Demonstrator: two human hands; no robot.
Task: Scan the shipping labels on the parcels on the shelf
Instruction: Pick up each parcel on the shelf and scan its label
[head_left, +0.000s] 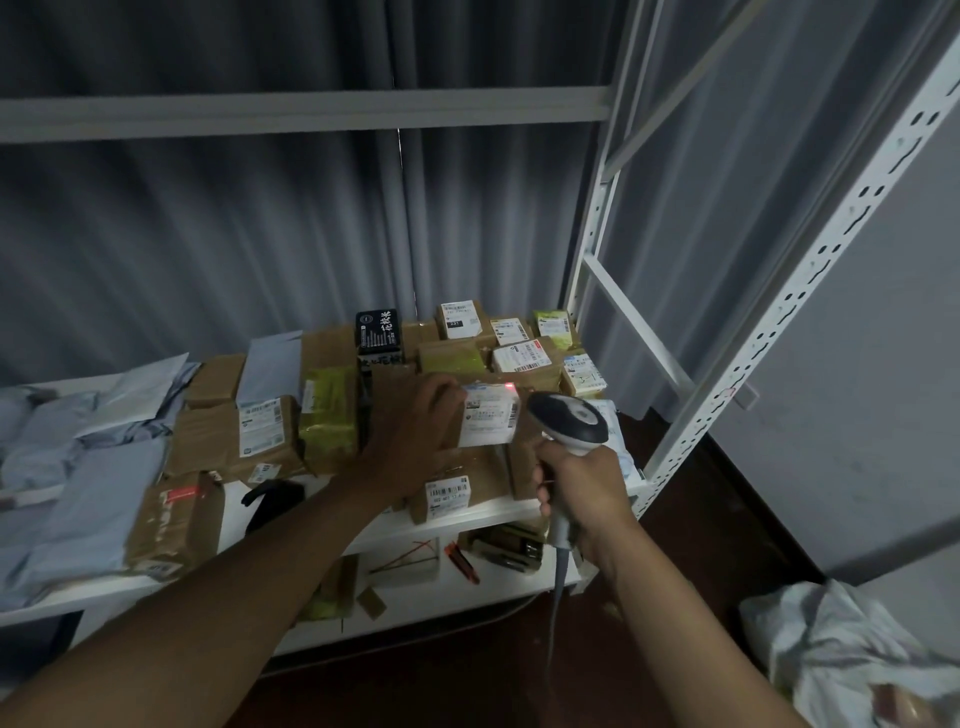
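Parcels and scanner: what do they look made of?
The brown parcels look like cardboard wrapped in glossy tape, which shines. The grey bags seem soft plastic film, creased. The scanner in the right hand looks like smooth hard plastic.

1. White metal shelf (467, 519), crowded with parcels.
2. Left of the black carton (378, 332): brown taped boxes (228, 436), grey poly mailers (78, 493).
3. Right of it: small labelled cartons (524, 356).
4. In front: black object (272, 499).
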